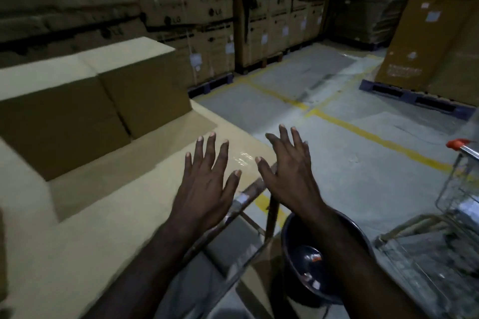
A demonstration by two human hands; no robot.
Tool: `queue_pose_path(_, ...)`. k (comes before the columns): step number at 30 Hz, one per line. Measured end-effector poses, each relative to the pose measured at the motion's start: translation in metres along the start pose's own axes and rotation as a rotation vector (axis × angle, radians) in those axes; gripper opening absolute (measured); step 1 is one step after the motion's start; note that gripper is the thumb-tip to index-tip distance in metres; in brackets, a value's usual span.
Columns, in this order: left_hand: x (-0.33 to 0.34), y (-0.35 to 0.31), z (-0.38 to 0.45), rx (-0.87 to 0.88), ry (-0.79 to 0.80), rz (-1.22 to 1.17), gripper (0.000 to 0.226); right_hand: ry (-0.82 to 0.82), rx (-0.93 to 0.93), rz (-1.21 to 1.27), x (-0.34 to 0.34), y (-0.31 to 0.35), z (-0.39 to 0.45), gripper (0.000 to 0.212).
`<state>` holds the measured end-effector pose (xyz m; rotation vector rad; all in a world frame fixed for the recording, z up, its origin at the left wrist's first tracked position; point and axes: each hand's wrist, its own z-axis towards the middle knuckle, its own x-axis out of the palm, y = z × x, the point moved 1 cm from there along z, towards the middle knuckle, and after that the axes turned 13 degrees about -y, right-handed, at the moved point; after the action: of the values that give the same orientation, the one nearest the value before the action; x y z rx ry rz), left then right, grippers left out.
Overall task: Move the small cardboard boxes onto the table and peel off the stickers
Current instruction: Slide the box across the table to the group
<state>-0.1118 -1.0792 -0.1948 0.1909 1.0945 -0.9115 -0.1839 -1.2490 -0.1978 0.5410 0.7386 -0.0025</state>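
Two plain brown cardboard boxes stand side by side on the table (85,215), which is covered in cardboard: the left box (51,122) and the right box (145,85), touching each other. No sticker shows on their visible faces. My left hand (207,184) hovers over the table's right edge, fingers spread, holding nothing. My right hand (287,171) is beside it, just past the table corner, also spread and empty. Both hands are apart from the boxes, to their lower right.
A dark round bin (311,261) with bits of paper inside sits on the floor below my right arm. A wire shopping trolley (456,215) stands at the right. Stacked large cartons on pallets (207,33) line the back. Yellow lines mark the concrete floor (337,101).
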Motion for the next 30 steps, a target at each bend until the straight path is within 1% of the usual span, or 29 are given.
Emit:
queue_pose_path(4, -0.076, 0.052, -0.038, -0.081, -0.088, 0.078, 0.069, -0.019, -0.142, -0.004, 0.013, 0.095, -0.004, 0.056)
queue_pose_path(9, -0.167, 0.124, -0.099, -0.184, -0.187, 0.167, 0.07, -0.017, -0.299, 0.088, 0.031, 0.224, -0.028, 0.056)
queue_pose_path(13, -0.231, 0.178, -0.148, -0.248, -0.256, 0.233, 0.072, 0.014, -0.369, 0.179, 0.05, 0.316, -0.052, 0.055)
queue_pose_path(17, -0.287, 0.225, -0.191, -0.332, -0.288, 0.304, 0.071, 0.08, -0.434, 0.244, 0.071, 0.394, -0.077, 0.054)
queue_pose_path(23, -0.33, 0.286, -0.226, -0.47, -0.291, 0.385, 0.078, 0.193, -0.511, 0.284, 0.104, 0.47, -0.099, 0.056)
queue_pose_path(27, -0.342, 0.322, -0.237, -0.582, -0.252, 0.43, 0.078, 0.289, -0.518, 0.297, 0.132, 0.491, -0.1, 0.054)
queue_pose_path(30, -0.344, 0.354, -0.242, -0.652, -0.195, 0.489, 0.084, 0.353, -0.513, 0.311, 0.158, 0.499, -0.099, 0.055)
